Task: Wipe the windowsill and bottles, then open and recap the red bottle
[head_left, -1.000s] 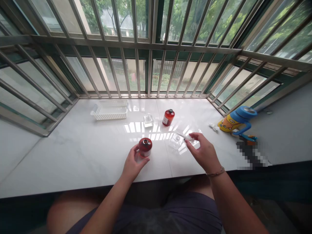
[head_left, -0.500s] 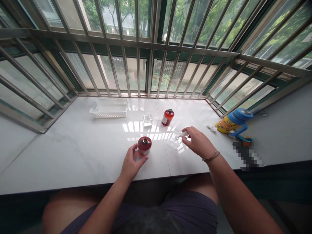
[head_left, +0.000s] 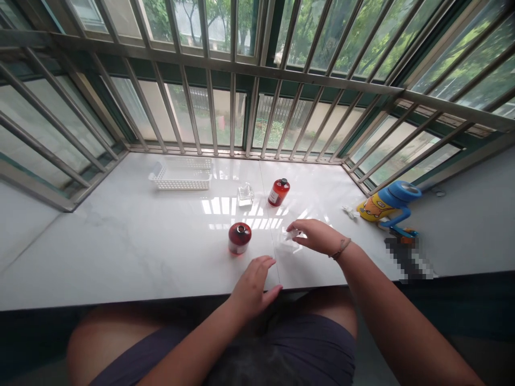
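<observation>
My left hand (head_left: 255, 284) is open above the counter's front edge, fingers apart and holding nothing. Just left of and beyond it stands a red bottle (head_left: 240, 239) with an uncapped neck and a pale label; the hand does not touch it. My right hand (head_left: 316, 236) pinches a small whitish translucent piece (head_left: 293, 234), too blurred to name more closely. Directly under those fingers is a clear glass bottle (head_left: 288, 245), partly hidden by the hand. Farther back are a second red bottle (head_left: 279, 192) with a black cap and another clear square glass bottle (head_left: 245, 195).
A white perforated basket (head_left: 183, 184) stands at the back left of the white marble counter (head_left: 132, 241). To the right are a crumpled white scrap (head_left: 351, 212), a blue and yellow flask (head_left: 382, 202) and a blurred-out dark object (head_left: 408, 257). Metal window bars (head_left: 233, 118) enclose the back.
My left hand has let go of the open red bottle and moved right and nearer to me. My right hand has shifted left and slightly down with the whitish piece, over the clear bottle.
</observation>
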The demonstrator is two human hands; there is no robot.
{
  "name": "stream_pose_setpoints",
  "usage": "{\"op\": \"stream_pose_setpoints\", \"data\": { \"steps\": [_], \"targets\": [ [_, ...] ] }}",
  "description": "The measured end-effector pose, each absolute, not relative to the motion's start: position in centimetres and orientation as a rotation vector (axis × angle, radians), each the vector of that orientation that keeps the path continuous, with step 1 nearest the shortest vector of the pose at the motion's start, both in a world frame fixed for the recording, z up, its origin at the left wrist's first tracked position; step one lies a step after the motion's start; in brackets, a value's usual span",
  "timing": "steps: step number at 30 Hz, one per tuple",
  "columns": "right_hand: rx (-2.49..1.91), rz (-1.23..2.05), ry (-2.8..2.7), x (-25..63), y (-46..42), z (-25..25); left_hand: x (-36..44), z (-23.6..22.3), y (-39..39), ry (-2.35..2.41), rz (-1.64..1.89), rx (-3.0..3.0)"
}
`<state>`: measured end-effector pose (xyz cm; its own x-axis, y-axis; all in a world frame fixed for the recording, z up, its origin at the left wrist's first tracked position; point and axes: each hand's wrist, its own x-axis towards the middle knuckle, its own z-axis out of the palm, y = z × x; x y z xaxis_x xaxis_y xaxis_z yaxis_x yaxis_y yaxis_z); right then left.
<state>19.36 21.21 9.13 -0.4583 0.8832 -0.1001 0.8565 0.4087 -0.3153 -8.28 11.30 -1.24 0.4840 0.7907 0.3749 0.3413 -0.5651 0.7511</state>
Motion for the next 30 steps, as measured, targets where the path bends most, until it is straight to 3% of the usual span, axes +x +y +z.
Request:
{"op": "stream_pose_setpoints", "data": {
  "steps": [4, 9, 13, 18, 22, 25, 30],
  "targets": [
    [-1.466, 0.593, -2.658, 18.9, 20.1, 9.8, -4.1, -2.3, 14.7, 0.997, 0.874, 2.009],
    [-1.613, 0.52, -2.675, 18.2, 19.3, 9.9, -0.2, -2.9, 18.7, 1.079, 0.76, 1.781],
    [-1.879, 0.383, -2.612, 17.7, 18.4, 9.7, 0.3, -3.0, 19.5, 1.092, 0.775, 1.794],
    [-1.77, 0.223, -2.615, 16.5, 16.8, 9.8, 0.1, -3.2, 19.2, 1.103, 0.809, 1.858],
    [-1.942, 0.207, -2.549, 16.0, 16.9, 10.8, 0.0, -2.6, 19.1, 1.128, 0.783, 1.904],
    [-1.908, 0.292, -2.474, 17.3, 17.6, 11.5, -0.1, -1.8, 19.1, 1.151, 0.732, 1.912],
    [-1.438, 0.641, -2.516, 19.8, 18.0, 10.9, -0.4, -1.5, 19.1, 1.158, 0.705, 1.914]
  ]
}}
